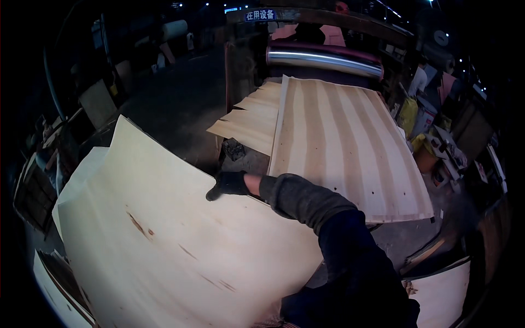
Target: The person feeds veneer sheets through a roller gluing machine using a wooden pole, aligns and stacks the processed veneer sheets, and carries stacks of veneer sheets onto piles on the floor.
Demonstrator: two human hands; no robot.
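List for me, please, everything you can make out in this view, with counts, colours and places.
Large sheet: one, cream with brown marks, front left
Striped panel: one on top, cream and tan, right of centre
Ragged sheets: several, pale yellow, left of the panel
Roller: one, silver, behind the panel
Sign: one, blue and white, top
Other clutter: uncountable, mixed colours, right and dark background
Right hand: one, dark-gloved, gripping the large sheet's far edge

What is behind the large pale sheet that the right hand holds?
Beyond the upper edge of the pale sheet are a striped sheet, ragged pale pieces and a shiny roller. Anything directly behind is covered.
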